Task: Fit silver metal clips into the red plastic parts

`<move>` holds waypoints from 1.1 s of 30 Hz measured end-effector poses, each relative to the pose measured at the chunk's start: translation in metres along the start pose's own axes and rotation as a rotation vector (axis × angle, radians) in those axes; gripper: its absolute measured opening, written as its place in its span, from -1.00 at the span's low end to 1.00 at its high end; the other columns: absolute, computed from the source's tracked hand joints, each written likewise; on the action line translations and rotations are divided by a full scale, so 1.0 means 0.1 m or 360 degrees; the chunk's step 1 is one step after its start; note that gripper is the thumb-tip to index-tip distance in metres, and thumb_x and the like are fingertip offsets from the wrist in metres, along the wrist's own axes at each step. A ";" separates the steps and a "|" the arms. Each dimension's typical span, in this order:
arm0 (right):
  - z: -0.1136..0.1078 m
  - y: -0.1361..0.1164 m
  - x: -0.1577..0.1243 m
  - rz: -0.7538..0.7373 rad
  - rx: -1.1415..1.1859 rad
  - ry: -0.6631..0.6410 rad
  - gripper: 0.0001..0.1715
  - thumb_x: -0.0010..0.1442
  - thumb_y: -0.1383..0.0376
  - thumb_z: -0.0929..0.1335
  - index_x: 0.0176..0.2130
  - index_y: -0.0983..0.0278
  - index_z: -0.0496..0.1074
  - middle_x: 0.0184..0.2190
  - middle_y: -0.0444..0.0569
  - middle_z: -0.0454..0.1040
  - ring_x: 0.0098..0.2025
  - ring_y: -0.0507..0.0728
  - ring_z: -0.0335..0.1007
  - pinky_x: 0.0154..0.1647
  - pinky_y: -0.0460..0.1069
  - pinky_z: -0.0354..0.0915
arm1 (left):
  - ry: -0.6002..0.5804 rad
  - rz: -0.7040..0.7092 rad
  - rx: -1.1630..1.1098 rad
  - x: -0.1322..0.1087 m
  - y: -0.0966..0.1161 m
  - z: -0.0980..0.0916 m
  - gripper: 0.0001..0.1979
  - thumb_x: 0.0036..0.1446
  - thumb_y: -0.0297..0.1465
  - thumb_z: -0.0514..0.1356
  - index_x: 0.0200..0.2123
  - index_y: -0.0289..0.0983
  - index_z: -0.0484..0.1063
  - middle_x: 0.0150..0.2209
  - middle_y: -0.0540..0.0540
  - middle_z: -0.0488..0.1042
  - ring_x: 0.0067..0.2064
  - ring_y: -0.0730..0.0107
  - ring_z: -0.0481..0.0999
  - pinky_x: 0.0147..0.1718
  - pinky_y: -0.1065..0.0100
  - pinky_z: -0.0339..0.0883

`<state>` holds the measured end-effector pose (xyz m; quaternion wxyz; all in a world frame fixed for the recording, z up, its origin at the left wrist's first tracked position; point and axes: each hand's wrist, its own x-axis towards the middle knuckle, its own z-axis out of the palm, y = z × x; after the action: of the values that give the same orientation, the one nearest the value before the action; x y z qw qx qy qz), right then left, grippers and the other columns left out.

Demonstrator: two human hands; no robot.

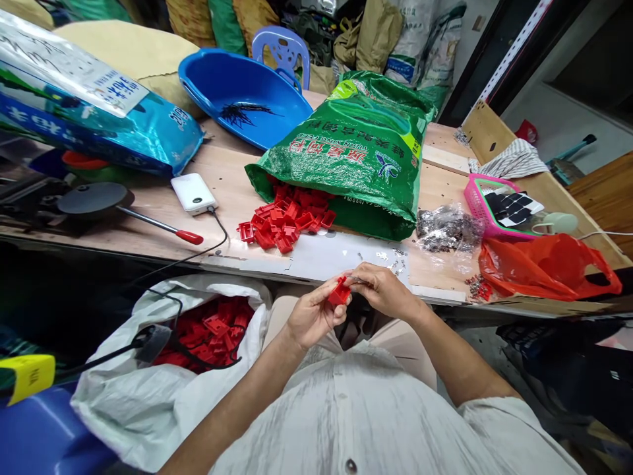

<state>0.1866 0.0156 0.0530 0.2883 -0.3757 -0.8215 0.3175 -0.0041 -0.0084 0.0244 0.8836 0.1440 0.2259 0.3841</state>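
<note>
Between the thumb and fingers of my left hand (pixel 314 313) is a small red plastic box-like part (pixel 339 292), held over my lap just off the table's front edge. My right hand (pixel 388 290) meets it from the right, fingers pinched at the part's upper edge. A small metallic-looking piece shows at those fingertips, too small to name. Beyond my hands, a heap of similar red plastic parts (pixel 281 223) spills from the mouth of a green woven bag (pixel 346 152). Tiny shiny metal pieces (pixel 390 257) lie on a grey sheet (pixel 324 257) in front of it.
A white sack (pixel 128 409) of red parts stands at lower left. On the table are a lever tool with a red grip (pixel 189 237), a white power bank (pixel 194 194), a blue basin (pixel 247 86), a clear plastic bag (pixel 448 227), a pink basket (pixel 475 198) and a red bag (pixel 548 264).
</note>
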 end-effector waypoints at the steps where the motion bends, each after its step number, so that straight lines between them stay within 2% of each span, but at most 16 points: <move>1: -0.03 0.02 -0.01 0.0029 0.0054 -0.0062 -0.76 0.30 0.32 0.30 -0.09 0.19 0.54 -0.15 0.01 0.52 -0.11 0.10 0.44 -0.07 0.00 0.33 | 0.0012 -0.0005 0.0000 0.00 0.00 0.00 -0.69 0.27 -0.42 0.05 0.04 -0.34 0.39 -0.36 -0.15 0.47 -0.54 0.57 0.37 -0.53 0.52 0.25; 3: -0.09 0.12 -0.01 0.0141 0.0175 -0.0101 -0.73 0.30 0.28 0.31 -0.05 0.20 0.53 -0.16 -0.02 0.52 -0.13 0.09 0.44 -0.10 -0.02 0.32 | 0.0033 -0.0004 0.0006 -0.01 0.00 -0.01 -0.65 0.26 -0.42 0.06 0.10 -0.31 0.35 -0.36 -0.15 0.47 -0.54 0.58 0.37 -0.52 0.53 0.26; 5: -0.17 0.30 -0.01 0.0336 0.0198 0.0062 -0.71 0.29 0.27 0.30 -0.04 0.23 0.51 -0.16 -0.03 0.54 -0.17 0.09 0.44 -0.12 -0.02 0.31 | 0.0050 0.0006 0.0010 -0.03 0.01 -0.02 -0.62 0.25 -0.43 0.07 0.13 -0.26 0.31 -0.35 -0.14 0.47 -0.53 0.58 0.38 -0.51 0.53 0.26; 7: -0.23 0.49 0.00 0.0547 0.0005 0.0346 -0.74 0.27 0.28 0.30 -0.10 0.26 0.51 -0.19 -0.03 0.56 -0.22 0.09 0.43 -0.15 -0.01 0.29 | 0.0058 0.0006 0.0000 -0.04 0.02 -0.02 -0.63 0.24 -0.42 0.10 0.12 -0.23 0.31 -0.34 -0.13 0.46 -0.52 0.58 0.39 -0.51 0.54 0.27; 9: -0.24 0.66 0.02 0.0654 -0.0295 0.0436 -0.79 0.24 0.31 0.32 -0.15 0.25 0.52 -0.20 -0.03 0.55 -0.25 0.09 0.42 -0.16 -0.01 0.28 | 0.0070 0.0001 -0.0022 -0.04 0.02 -0.03 -0.65 0.23 -0.42 0.12 0.09 -0.23 0.32 -0.32 -0.12 0.46 -0.51 0.58 0.39 -0.51 0.54 0.27; 12: -0.16 0.75 0.11 0.0716 -0.0611 0.0314 -0.82 0.22 0.34 0.34 -0.17 0.23 0.51 -0.20 -0.01 0.54 -0.19 0.12 0.43 -0.13 0.00 0.25 | 0.0103 -0.0008 -0.0055 -0.03 0.01 -0.03 -0.68 0.22 -0.43 0.13 0.06 -0.23 0.34 -0.30 -0.11 0.45 -0.47 0.57 0.42 -0.50 0.55 0.29; 18: 0.07 0.67 0.35 0.0883 -0.0901 0.0185 -0.81 0.26 0.26 0.32 -0.12 0.22 0.46 -0.19 0.04 0.55 -0.18 0.17 0.45 -0.20 -0.01 0.23 | 0.0152 0.0000 -0.0061 -0.02 -0.01 -0.06 -0.68 0.21 -0.44 0.14 0.05 -0.22 0.36 -0.27 -0.11 0.47 -0.41 0.54 0.47 -0.44 0.54 0.37; 21: 0.04 0.68 0.40 0.0958 -0.0948 0.0137 -0.80 0.28 0.29 0.27 -0.17 0.22 0.49 -0.23 0.06 0.56 -0.21 0.18 0.45 -0.22 -0.01 0.22 | 0.0164 0.0023 -0.0082 -0.03 0.00 -0.10 -0.69 0.22 -0.45 0.13 0.04 -0.23 0.37 -0.27 -0.12 0.47 -0.37 0.51 0.50 -0.43 0.54 0.39; 24: -0.10 0.73 0.40 0.1028 -0.0897 0.0109 -0.80 0.26 0.28 0.29 -0.27 0.22 0.51 -0.31 0.05 0.57 -0.24 0.19 0.46 -0.25 0.00 0.21 | 0.0164 0.0017 -0.0099 -0.03 0.00 -0.13 -0.68 0.24 -0.45 0.11 0.06 -0.24 0.36 -0.27 -0.14 0.48 -0.38 0.50 0.50 -0.43 0.53 0.39; 27: -0.25 0.78 0.34 0.1067 -0.0877 0.0212 -0.82 0.22 0.29 0.31 -0.25 0.23 0.52 -0.29 0.06 0.57 -0.22 0.20 0.45 -0.25 0.00 0.21 | 0.0149 -0.0008 -0.0089 -0.02 0.00 -0.13 -0.67 0.26 -0.42 0.10 0.09 -0.24 0.35 -0.31 -0.15 0.49 -0.42 0.52 0.48 -0.43 0.53 0.40; 29: -0.31 0.76 0.29 0.1007 -0.0809 0.0307 -0.81 0.20 0.32 0.32 -0.19 0.25 0.51 -0.25 0.05 0.56 -0.20 0.19 0.44 -0.22 0.00 0.22 | 0.0145 -0.0016 -0.0082 -0.01 0.00 -0.12 -0.64 0.26 -0.40 0.10 0.12 -0.25 0.35 -0.33 -0.14 0.49 -0.44 0.52 0.47 -0.42 0.52 0.40; 31: -0.30 0.69 0.22 0.0840 -0.0556 0.0297 -0.82 0.20 0.31 0.32 -0.20 0.25 0.50 -0.26 -0.01 0.56 -0.22 0.15 0.43 -0.20 -0.02 0.24 | 0.0152 -0.0011 -0.0084 -0.01 0.01 -0.11 -0.60 0.25 -0.38 0.12 0.15 -0.26 0.33 -0.32 -0.14 0.50 -0.42 0.50 0.49 -0.42 0.51 0.41; 33: -0.25 0.55 0.15 0.0619 -0.0189 0.0195 -0.83 0.23 0.25 0.32 -0.23 0.25 0.50 -0.30 -0.08 0.55 -0.27 0.09 0.42 -0.22 -0.05 0.24 | 0.0162 0.0005 -0.0083 -0.01 0.01 -0.11 -0.56 0.23 -0.38 0.15 0.18 -0.26 0.31 -0.28 -0.14 0.52 -0.37 0.48 0.51 -0.40 0.51 0.42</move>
<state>0.2196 0.0638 0.0317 0.2484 -0.5622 -0.7318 0.2946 -0.0109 -0.0078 0.0157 0.8738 0.1016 0.2602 0.3980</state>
